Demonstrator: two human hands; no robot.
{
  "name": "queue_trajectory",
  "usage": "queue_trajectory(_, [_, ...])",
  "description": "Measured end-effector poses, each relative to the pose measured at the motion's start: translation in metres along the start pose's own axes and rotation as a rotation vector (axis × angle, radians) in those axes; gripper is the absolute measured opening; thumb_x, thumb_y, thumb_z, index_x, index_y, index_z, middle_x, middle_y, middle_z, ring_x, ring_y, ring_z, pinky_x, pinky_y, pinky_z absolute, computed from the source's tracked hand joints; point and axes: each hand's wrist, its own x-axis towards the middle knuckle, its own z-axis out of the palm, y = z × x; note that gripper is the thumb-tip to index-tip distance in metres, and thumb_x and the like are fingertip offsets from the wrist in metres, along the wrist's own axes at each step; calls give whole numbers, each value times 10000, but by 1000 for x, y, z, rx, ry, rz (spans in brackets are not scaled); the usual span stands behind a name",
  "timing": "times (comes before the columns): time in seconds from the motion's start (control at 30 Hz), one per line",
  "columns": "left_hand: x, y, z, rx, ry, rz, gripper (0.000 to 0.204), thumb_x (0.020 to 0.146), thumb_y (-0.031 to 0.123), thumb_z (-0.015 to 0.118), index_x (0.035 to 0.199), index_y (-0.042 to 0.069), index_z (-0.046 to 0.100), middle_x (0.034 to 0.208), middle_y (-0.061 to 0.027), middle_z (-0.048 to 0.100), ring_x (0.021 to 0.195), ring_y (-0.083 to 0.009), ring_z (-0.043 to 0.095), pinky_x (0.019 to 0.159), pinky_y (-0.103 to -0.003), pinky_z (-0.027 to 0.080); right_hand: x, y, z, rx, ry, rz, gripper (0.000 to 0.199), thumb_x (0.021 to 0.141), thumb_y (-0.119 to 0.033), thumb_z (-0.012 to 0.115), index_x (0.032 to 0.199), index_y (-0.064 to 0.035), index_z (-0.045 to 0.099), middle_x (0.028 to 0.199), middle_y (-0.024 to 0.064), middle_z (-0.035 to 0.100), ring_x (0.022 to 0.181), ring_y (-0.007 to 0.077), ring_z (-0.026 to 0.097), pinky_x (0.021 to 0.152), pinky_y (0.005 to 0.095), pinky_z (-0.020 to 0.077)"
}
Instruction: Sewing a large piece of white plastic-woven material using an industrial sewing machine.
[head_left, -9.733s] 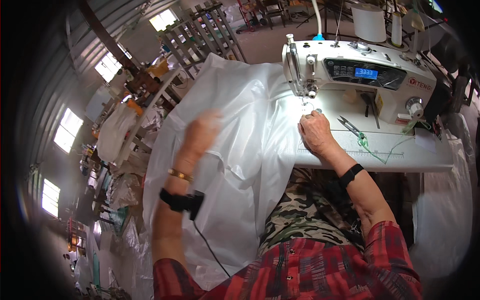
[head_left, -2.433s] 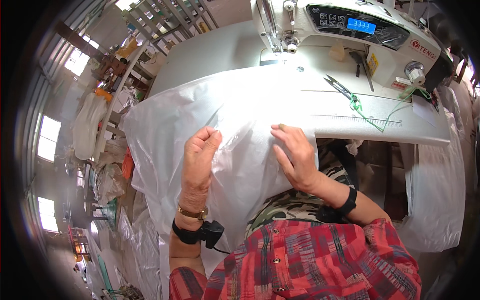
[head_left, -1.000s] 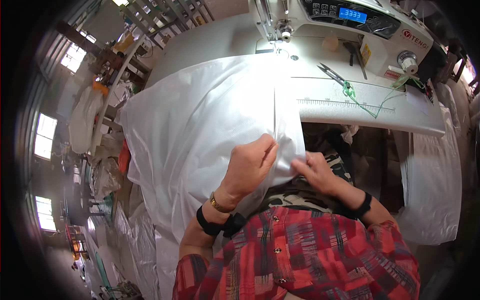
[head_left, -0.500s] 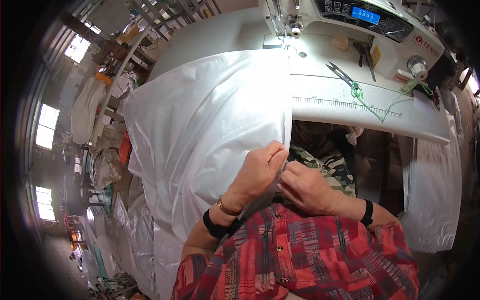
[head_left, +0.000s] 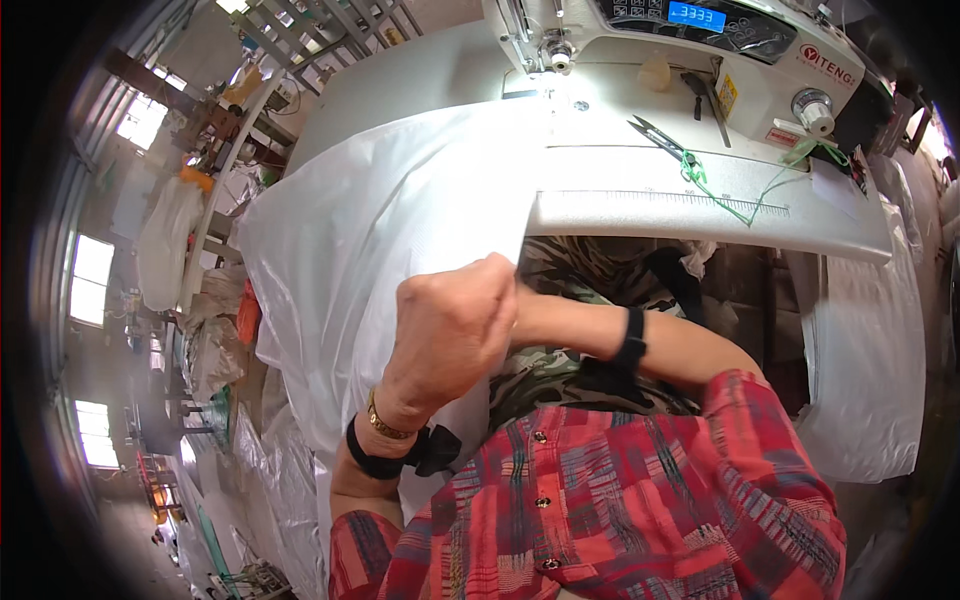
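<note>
A large white woven plastic sheet (head_left: 340,230) runs from under the needle area of the sewing machine (head_left: 556,52) down over the table edge to my lap. My left hand (head_left: 450,325) is closed on its right-hand edge, just below the tabletop, with the knuckles up. Behind it reaches my right forearm (head_left: 580,325), crossing from the right; the right hand itself is mostly covered by the left one, so its fingers do not show. The sheet's edge is drawn fairly straight between the needle and my left hand.
Black thread snips (head_left: 660,140) with a green cord lie on the machine bed, right of the needle. Beyond them is a dark-handled tool (head_left: 700,95). A printed ruler strip (head_left: 680,198) follows the table's front edge. Another white sheet (head_left: 865,370) hangs at the right.
My left hand has shifted left and up along the sheet's edge. The right hand has moved left, behind the left hand. The whole view has shifted slightly.
</note>
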Motion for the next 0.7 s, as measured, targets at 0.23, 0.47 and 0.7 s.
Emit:
queue_trajectory(0.23, [-17,-17,28,97,-232,184,88,780,57,606,759,49,520,608,-128,568,572,-319,615,517,-397,479,-40,2,-14,-48,-177,94,262,864,-179,601,1072,-25,641,1039,166,670,972,186,611,839,336,484])
queue_trajectory(0.47, [-16,-17,64,51,-324,234,76,745,39,593,750,31,518,612,-140,590,552,-312,633,501,-390,490,-42,-40,-84,104,445,580,364,946,-269,564,827,64,648,711,49,651,639,86,559,565,275,471])
queue_trajectory(0.7, [34,-43,44,136,-418,299,35,764,59,581,741,45,559,620,-148,593,590,-338,629,529,-442,487,-48,-11,-73,-267,409,542,412,929,-270,513,747,99,540,635,282,485,574,152,481,543,429,401])
